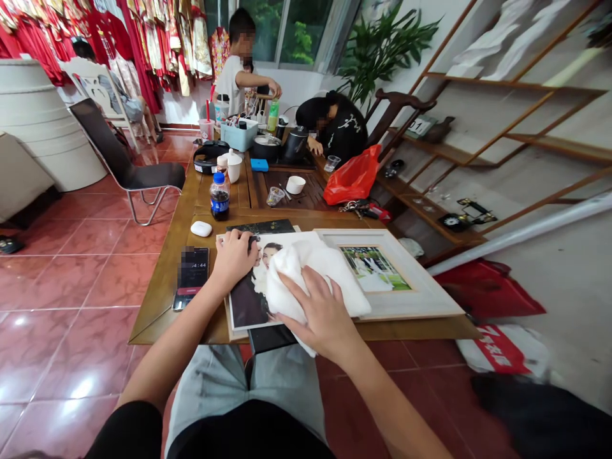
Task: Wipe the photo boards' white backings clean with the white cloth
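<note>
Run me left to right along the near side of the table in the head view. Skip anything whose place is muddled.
Phone → left hand → white cloth → white-framed photo, which reaches well past the cloth's right edge. The right hand overlaps the cloth, so it is left out.

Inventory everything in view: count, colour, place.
Table: 1, brown, centre
Photo panel: 1, white and dark, near edge
Cloth: 1, white, on panel
Framed photo: 1, pale, right of panel
Phone: 1, dark screen, left of panel
Small case: 1, white, beyond phone
Bottle: 1, dark, beyond case
Plastic bag: 1, red, table's right
Bin: 1, light blue, far end
Chairs: at least 3, black, white, brown, left and right
Plant: 1, green, back centre-right
Shelf: 1, brown, right
Garments: many, mostly red, back left
Other people: at least 3, mixed clothing, back
Left hand: 1, bare, on panel
Right hand: 1, bare, on cloth
</note>
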The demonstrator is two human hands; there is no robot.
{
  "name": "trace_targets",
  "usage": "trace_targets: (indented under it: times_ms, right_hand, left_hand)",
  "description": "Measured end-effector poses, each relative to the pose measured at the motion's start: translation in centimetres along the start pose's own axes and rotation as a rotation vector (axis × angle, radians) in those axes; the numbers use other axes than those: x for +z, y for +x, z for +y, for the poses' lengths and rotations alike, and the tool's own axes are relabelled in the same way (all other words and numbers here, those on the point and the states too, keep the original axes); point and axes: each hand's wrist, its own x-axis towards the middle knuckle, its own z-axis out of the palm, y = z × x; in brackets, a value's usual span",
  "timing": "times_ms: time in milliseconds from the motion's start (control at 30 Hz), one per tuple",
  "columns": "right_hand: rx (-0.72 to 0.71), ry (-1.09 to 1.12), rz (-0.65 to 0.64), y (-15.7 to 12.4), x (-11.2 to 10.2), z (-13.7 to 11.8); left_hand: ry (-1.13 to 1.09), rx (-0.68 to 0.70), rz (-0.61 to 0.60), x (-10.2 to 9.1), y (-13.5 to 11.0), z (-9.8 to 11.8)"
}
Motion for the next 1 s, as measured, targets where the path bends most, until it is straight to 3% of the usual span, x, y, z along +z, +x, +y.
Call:
trace_targets:
  times_ms: [167,500,633,800,1000]
  right_hand:
    - [0.005,-0.006,-0.025,1.2,0.1,0.0]
    - [0.043,0.054,-0.105,8.2,0.8,1.7]
    - [0.069,0.054,-0.105,9.5,1.1,2.0]
    - [0.054,0.052,-0.082,8.7,0.8,1.8]
    - [-0.005,0.023,-0.054,4.7,0.2,0.6]
  left_hand:
    - [-0.004,0.033,0.007,0.3,0.2,-0.2]
    - [-0.008,0.044,-0.052,-0.4,0.2,-0.2]
    - [-0.01,0.041,-0.069,-0.7,0.1,-0.1]
    - [-0.006,0.009,-0.066,-0.7,0.0,0.2]
    - [-0.008,0.0,-0.025,-0.1,0.0,0.1]
